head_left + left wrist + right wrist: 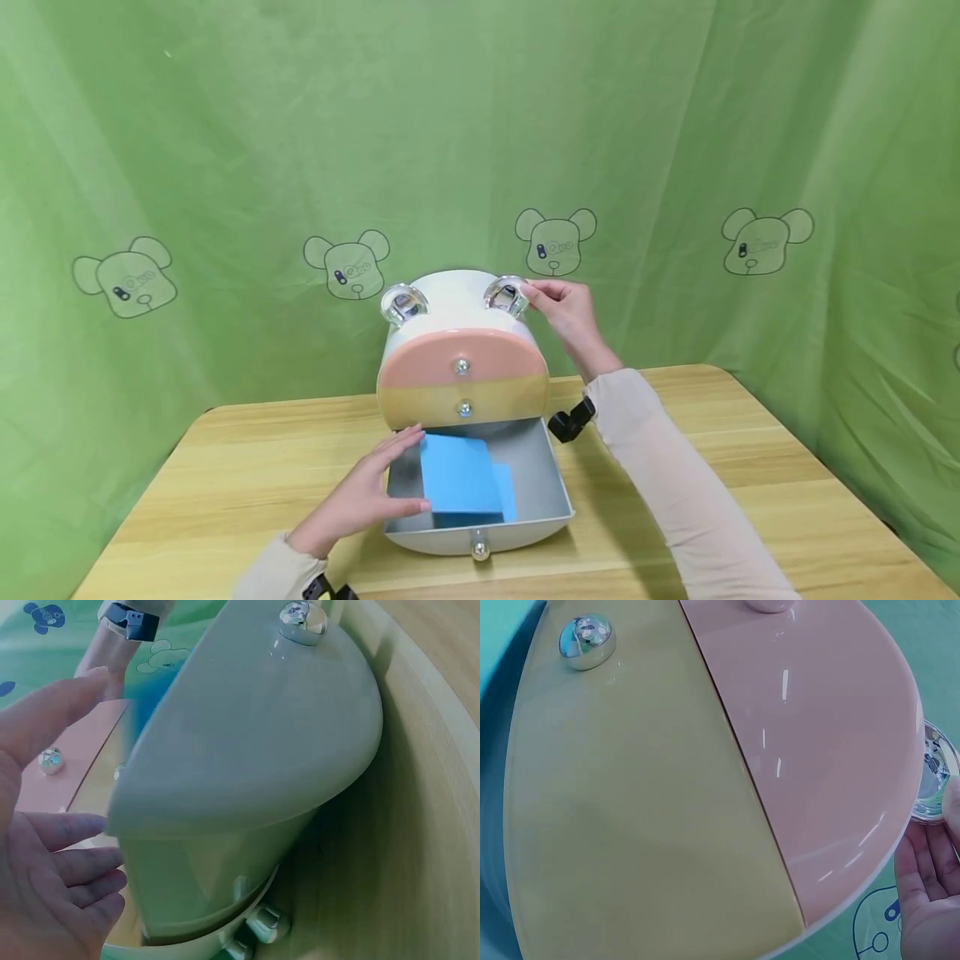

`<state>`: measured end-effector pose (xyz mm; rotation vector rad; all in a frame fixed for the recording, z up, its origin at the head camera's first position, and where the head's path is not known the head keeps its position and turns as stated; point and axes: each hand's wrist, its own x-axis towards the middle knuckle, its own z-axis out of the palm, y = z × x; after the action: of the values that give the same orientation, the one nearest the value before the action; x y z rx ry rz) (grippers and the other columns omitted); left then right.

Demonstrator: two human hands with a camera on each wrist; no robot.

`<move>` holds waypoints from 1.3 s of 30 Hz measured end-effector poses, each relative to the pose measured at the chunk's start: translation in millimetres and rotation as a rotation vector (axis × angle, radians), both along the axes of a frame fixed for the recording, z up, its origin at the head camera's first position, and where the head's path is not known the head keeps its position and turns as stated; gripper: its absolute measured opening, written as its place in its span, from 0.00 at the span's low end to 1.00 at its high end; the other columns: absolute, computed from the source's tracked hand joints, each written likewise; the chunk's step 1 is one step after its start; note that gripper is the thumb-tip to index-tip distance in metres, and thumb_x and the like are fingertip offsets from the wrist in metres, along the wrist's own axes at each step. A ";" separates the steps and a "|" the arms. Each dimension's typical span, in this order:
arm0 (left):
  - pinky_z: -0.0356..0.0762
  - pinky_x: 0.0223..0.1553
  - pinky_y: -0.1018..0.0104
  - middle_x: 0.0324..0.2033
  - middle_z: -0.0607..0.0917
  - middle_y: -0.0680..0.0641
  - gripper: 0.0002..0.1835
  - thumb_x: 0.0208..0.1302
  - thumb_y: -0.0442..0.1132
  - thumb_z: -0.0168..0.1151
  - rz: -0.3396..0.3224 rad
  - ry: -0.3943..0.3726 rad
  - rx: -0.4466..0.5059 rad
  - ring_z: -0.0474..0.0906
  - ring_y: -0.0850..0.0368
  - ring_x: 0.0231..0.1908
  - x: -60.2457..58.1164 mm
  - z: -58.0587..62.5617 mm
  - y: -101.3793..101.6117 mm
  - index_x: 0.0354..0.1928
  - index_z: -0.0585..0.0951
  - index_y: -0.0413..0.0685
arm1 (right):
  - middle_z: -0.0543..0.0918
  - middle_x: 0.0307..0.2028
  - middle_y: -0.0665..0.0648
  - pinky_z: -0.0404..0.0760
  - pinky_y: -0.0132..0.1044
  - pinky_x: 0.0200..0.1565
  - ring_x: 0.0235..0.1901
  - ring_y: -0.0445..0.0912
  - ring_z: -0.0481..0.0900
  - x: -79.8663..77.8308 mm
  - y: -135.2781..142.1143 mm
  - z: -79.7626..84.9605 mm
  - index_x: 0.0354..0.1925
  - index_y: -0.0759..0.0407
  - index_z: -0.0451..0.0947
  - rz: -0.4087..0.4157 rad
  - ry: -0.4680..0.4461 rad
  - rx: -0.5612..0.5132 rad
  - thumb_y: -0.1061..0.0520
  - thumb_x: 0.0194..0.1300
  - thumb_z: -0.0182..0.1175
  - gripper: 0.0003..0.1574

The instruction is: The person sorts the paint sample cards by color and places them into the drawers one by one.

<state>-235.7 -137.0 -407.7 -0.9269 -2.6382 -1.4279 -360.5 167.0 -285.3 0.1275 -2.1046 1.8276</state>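
Note:
A small rounded chest (461, 304) with drawers stands on the table. Its lowest drawer (536, 483) is pulled out, with blue square sheets (459, 475) lying inside. My left hand (365, 492) hovers at the drawer's left side, its thumb and fingers spread apart near the left edge of the sheets. In the left wrist view, nothing is seen between its fingers. My right hand (567, 312) pinches the rim of the shiny ring-shaped ear (495, 287) on the chest's top right. The right wrist view shows the thumb on that ring, with the other fingers beside it.
The pink upper drawer (420, 358) and yellow middle drawer (420, 406) are closed, each with a silver knob. Another ring ear (390, 304) sits at top left. A green curtain (450, 125) with bear drawings hangs behind the wooden table (285, 467).

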 end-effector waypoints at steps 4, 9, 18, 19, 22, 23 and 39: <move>0.47 0.65 0.34 0.69 0.60 0.39 0.47 0.46 0.47 0.75 -0.002 -0.004 -0.009 0.50 0.35 0.69 -1.0 -2.4 0.8 0.67 0.64 0.40 | 0.83 0.27 0.43 0.81 0.26 0.37 0.29 0.39 0.79 0.0 -0.7 -0.5 0.45 0.66 0.80 0.008 0.003 -0.002 0.54 0.58 0.67 0.21; 0.48 0.65 0.34 0.69 0.61 0.41 0.45 0.46 0.46 0.75 -0.002 0.012 0.027 0.52 0.37 0.69 6.8 2.6 4.2 0.67 0.65 0.44 | 0.83 0.28 0.43 0.81 0.26 0.37 0.28 0.37 0.78 0.2 -0.8 0.0 0.45 0.66 0.80 0.001 0.010 -0.003 0.54 0.58 0.66 0.20; 0.77 0.51 0.58 0.49 0.81 0.53 0.27 0.53 0.43 0.71 -0.032 0.207 0.143 0.77 0.57 0.50 56.3 14.1 36.9 0.56 0.75 0.51 | 0.83 0.28 0.44 0.81 0.27 0.38 0.31 0.43 0.79 -0.8 -0.3 0.9 0.44 0.64 0.81 -0.001 0.003 -0.011 0.54 0.58 0.67 0.19; 0.78 0.48 0.62 0.46 0.82 0.52 0.24 0.54 0.43 0.70 -0.052 0.180 0.161 0.78 0.59 0.46 61.1 13.0 40.9 0.54 0.76 0.50 | 0.83 0.28 0.44 0.81 0.27 0.38 0.31 0.43 0.79 -0.7 -0.2 1.1 0.44 0.64 0.81 -0.002 0.004 -0.012 0.54 0.58 0.67 0.19; 0.81 0.40 0.67 0.38 0.85 0.49 0.18 0.57 0.41 0.68 -0.093 0.021 0.212 0.79 0.65 0.37 72.9 5.2 50.0 0.49 0.79 0.45 | 0.83 0.27 0.43 0.81 0.27 0.38 0.30 0.41 0.79 -0.3 -0.2 1.3 0.44 0.65 0.80 -0.001 0.003 -0.016 0.54 0.57 0.67 0.19; 0.81 0.37 0.69 0.36 0.85 0.48 0.16 0.58 0.41 0.67 -0.097 -0.042 0.224 0.78 0.67 0.34 75.6 1.4 52.2 0.47 0.79 0.44 | 0.83 0.27 0.43 0.81 0.27 0.38 0.30 0.40 0.79 -0.3 0.0 1.2 0.44 0.65 0.80 0.001 0.002 -0.015 0.54 0.57 0.67 0.19; 0.79 0.27 0.75 0.34 0.85 0.44 0.13 0.53 0.33 0.67 0.089 -0.363 0.262 0.78 0.67 0.22 80.8 -55.1 70.6 0.39 0.75 0.41 | 0.83 0.28 0.43 0.81 0.26 0.40 0.30 0.39 0.79 -1.0 0.1 0.4 0.45 0.65 0.80 0.015 -0.010 -0.029 0.54 0.58 0.67 0.19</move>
<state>-154.9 -66.4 -462.8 -0.5622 -2.5800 -2.0220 -361.5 167.1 -285.0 0.1280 -2.0887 1.8700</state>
